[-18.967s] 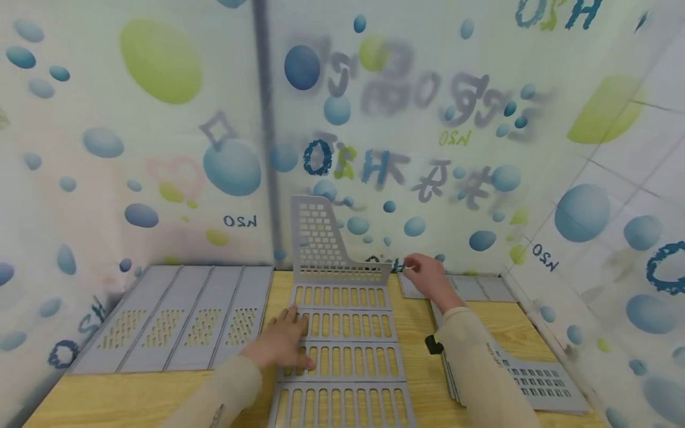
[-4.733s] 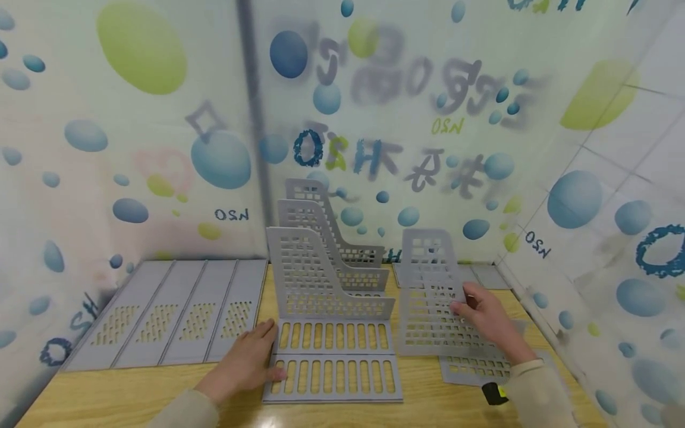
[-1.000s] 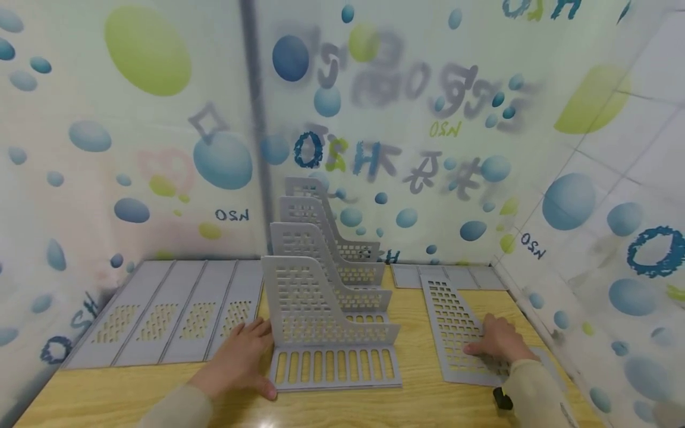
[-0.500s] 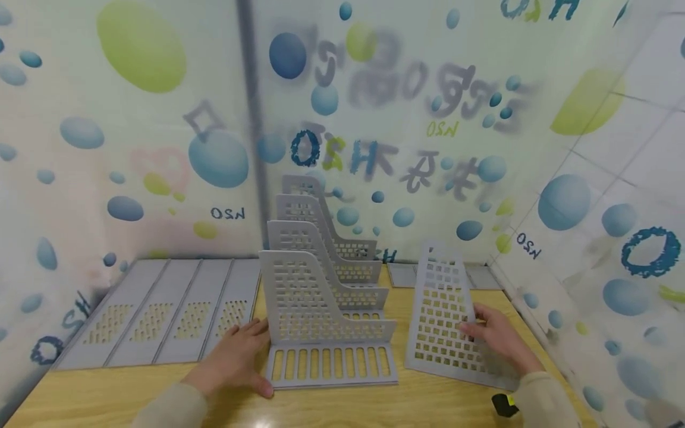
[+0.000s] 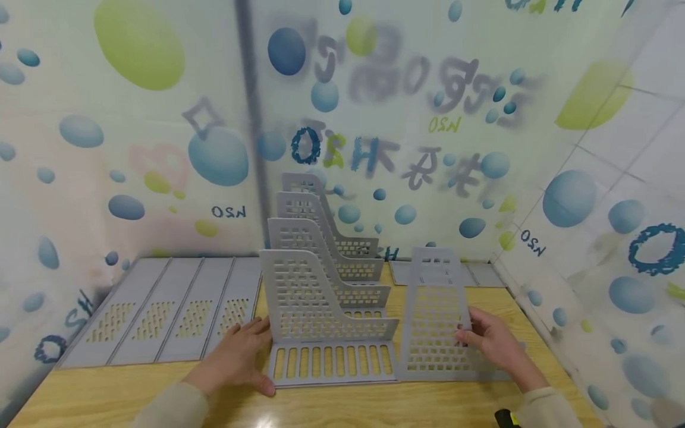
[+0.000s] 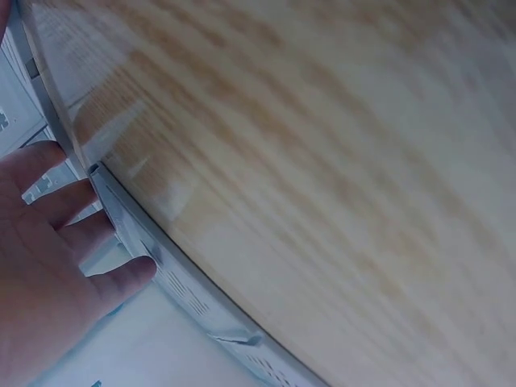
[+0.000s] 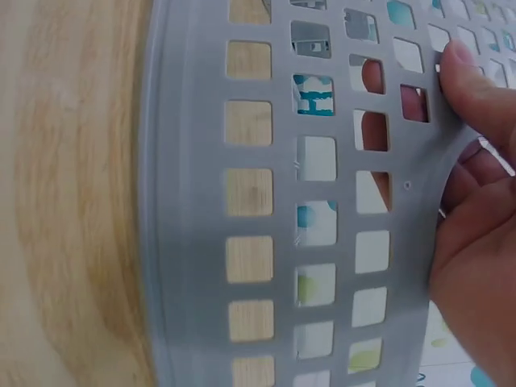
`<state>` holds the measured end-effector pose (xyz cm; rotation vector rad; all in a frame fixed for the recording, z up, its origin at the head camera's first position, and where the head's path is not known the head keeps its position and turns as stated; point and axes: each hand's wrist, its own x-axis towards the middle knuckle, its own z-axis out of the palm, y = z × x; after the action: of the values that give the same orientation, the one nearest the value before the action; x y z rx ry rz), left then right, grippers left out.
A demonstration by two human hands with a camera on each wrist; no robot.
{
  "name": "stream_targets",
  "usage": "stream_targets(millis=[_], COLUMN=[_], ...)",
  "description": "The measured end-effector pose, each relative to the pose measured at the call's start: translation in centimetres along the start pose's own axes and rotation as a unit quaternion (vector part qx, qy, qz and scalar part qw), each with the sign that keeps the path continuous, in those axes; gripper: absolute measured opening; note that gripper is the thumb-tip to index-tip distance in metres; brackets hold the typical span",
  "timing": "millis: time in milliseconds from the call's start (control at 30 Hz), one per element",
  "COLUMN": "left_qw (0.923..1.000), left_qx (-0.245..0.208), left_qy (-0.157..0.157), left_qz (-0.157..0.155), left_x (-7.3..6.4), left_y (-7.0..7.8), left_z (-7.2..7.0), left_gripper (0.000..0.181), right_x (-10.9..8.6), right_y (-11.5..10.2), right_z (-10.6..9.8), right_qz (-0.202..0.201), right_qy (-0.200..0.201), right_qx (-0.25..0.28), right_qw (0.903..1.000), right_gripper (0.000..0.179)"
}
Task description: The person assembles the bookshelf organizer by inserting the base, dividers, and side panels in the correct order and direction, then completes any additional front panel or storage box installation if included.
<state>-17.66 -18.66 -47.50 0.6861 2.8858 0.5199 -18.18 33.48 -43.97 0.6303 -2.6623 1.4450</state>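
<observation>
A grey slotted plastic base [image 5: 332,381] lies mid-table in the head view, with several perforated, curved-edge dividers [image 5: 289,255] standing on it in a row. My left hand [image 5: 235,353] rests at the base's left side, fingers extended. In the left wrist view its fingertips reach a thin grey edge [image 6: 169,250]. Another perforated divider [image 5: 444,375] stands upright just right of the base. My right hand [image 5: 495,342] pinches that divider by its curved edge, thumb [image 7: 468,76] on the near face and fingers seen through the holes in the right wrist view.
Joined grey panels with slanted slots [image 5: 160,273] lie flat at the left. Smaller grey panels [image 5: 481,274] lie along the back right. A patterned curtain [image 5: 342,71] closes off the back of the wooden table [image 5: 321,410]. A black device [image 5: 505,418] sits at my right wrist.
Over the last second my right hand has lifted the divider upright from the table and brought it left beside the base. Since the oldest frame, more dividers stand on the base.
</observation>
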Motion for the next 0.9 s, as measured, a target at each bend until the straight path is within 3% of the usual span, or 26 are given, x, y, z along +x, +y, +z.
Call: stream_targets(millis=[200,400,767,900], left_qw=[0.9999,0.9998,0.9995,0.9993], left_qx=[0.015,0.016,0.029,0.035], left_qy=[0.000,0.012,-0.009,-0.012], left_qz=[-0.003,0.009,-0.003,0.000], left_x=[-0.5,-1.5,-1.7,-1.6], left_y=[0.2,0.7,1.4,1.4], left_z=[0.4,0.6,0.6,0.5], left_gripper=[0.135,0.115,0.107,0.107], right_x=[-1.6,-2.5,-0.7,-0.2], right_y=[-0.1,-1.0,-4.0,-5.0], right_z=[-0.2,0.4,6.9,8.3], right_qz=[-0.070,-0.103,-0.157,-0.138], right_qy=[-0.011,0.000,-0.007,-0.023], right_qx=[0.041,0.032,0.020,0.013], right_qw=[0.9967,0.9942,0.9874,0.9900], right_gripper=[0.019,0.027,0.020,0.014])
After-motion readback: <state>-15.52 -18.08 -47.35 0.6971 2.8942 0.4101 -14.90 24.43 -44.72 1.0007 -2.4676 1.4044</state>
